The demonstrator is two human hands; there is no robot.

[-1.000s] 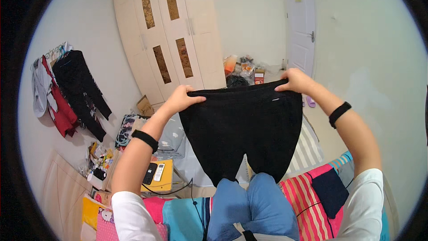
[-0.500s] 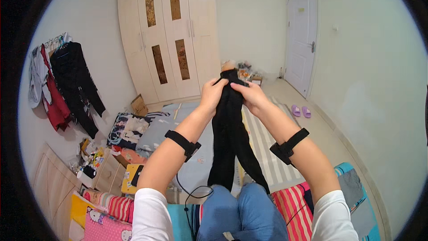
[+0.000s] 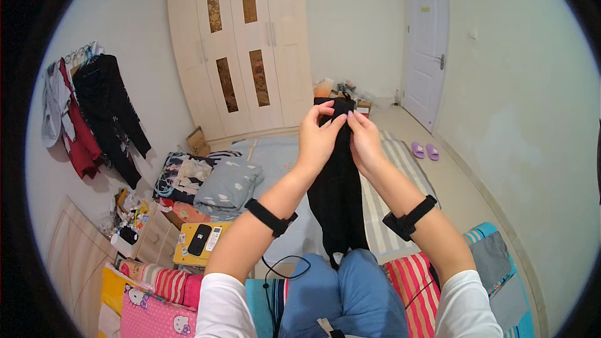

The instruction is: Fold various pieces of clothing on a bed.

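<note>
A pair of black trousers (image 3: 338, 200) hangs lengthwise in front of me, its lower end close to my knees. My left hand (image 3: 318, 136) pinches the top end near the waistband, with thumb and fingers closed on the cloth. Right beside it, my right hand (image 3: 365, 141) grips the other side of the same end. The thumbs of both hands nearly meet over the fabric. The two legs lie one over the other, so they look like a single narrow strip. A small pale patch shows near the bottom of the cloth.
Beyond the trousers lies a bed with a grey sheet (image 3: 278, 169) and a folded grey quilt (image 3: 228, 184). A yellow stool (image 3: 188, 256) with a phone (image 3: 199, 240) stands left. Clothes (image 3: 103, 106) hang on the left wall. A black cable (image 3: 285, 260) loops beside my left thigh.
The trouser legs, spread apart before, are now brought together into one strip. Both hands have shifted slightly right, and the right hand has come closer to the left.
</note>
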